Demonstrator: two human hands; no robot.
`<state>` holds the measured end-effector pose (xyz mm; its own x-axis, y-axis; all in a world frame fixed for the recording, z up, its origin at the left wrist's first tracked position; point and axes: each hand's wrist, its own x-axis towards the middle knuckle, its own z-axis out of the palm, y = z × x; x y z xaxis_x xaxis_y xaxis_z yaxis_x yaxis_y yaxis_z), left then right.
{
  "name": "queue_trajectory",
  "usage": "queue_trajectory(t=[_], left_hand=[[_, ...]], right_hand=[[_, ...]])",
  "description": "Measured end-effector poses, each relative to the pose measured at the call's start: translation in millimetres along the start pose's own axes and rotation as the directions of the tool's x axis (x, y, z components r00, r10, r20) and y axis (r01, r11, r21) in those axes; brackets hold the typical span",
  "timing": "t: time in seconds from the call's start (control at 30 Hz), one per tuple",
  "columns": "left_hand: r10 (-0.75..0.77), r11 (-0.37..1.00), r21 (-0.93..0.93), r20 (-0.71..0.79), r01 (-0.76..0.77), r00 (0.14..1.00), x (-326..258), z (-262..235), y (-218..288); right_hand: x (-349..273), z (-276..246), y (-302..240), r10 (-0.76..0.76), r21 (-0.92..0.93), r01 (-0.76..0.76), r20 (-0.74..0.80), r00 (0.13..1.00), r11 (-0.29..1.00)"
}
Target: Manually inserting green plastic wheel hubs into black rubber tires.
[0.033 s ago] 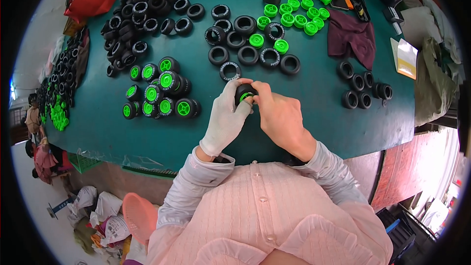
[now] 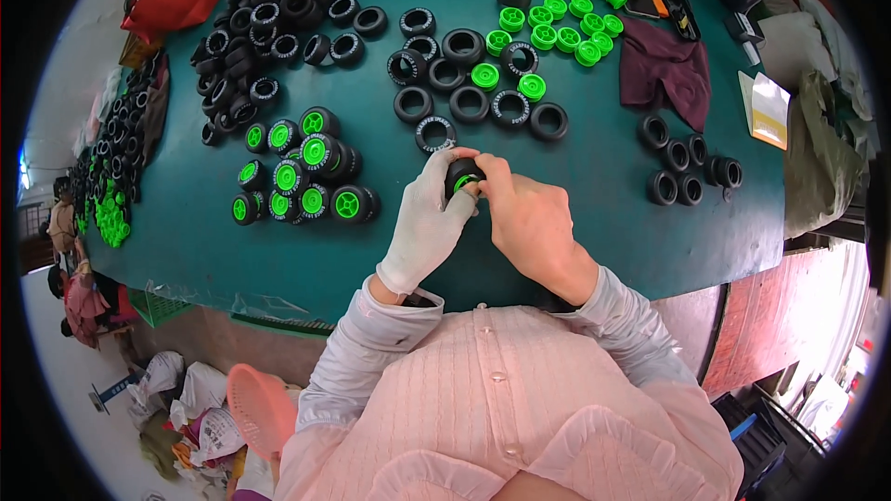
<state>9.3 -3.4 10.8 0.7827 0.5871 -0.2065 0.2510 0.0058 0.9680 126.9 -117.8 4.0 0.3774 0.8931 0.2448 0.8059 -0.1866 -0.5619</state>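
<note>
Between my hands, over the front part of the green table, is a small black toy tire (image 2: 458,170) with a bright green wheel rim showing inside it. My left hand (image 2: 425,218), in a white glove, wraps round the tire's left side. From the right, my bare right hand (image 2: 532,223) grips it with thumb and fingers at the rim. The fingers cover part of the tire. Just beyond them lies a loose black tire (image 2: 434,134) with white lettering. To the left stands a stack of tires fitted with green rims (image 2: 314,151).
A large heap of black tires (image 2: 295,6) fills the back left of the table (image 2: 557,255). Loose green rims (image 2: 568,37) lie at the back right, near a maroon cloth (image 2: 664,74). Several tires (image 2: 676,156) sit at the right. A pink basket (image 2: 258,408) is below the table's left front.
</note>
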Motion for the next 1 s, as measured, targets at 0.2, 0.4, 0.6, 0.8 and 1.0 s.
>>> queue_trajectory(t=[0.2,0.4,0.6,0.8,1.0], left_hand=[[-0.02,0.943,0.331,0.191,-0.045,0.981,7.5,-17.1,5.1],[0.095,0.99,-0.101,-0.068,-0.102,0.993,1.1,9.1,-6.6],[0.033,0.984,-0.169,-0.125,-0.054,0.992,-0.3,12.5,-5.4],[0.004,1.0,0.009,0.053,-0.004,0.999,8.7,-5.2,-3.0],[0.108,0.994,0.036,-0.065,-0.106,0.992,3.6,11.7,2.9]], right_hand=[[0.4,-0.8,-3.3,-0.247,-0.216,0.239,-0.011,0.969,0.947],[1.3,-1.5,-0.5,0.073,0.088,-0.07,-0.033,0.997,0.994],[1.6,0.7,-0.5,0.092,0.065,-0.089,-0.03,0.995,0.994],[0.4,-1.7,1.7,-0.161,-0.218,0.151,-0.028,0.987,0.964],[-2.8,-0.6,9.9,0.057,0.093,-0.054,-0.022,0.998,0.994]])
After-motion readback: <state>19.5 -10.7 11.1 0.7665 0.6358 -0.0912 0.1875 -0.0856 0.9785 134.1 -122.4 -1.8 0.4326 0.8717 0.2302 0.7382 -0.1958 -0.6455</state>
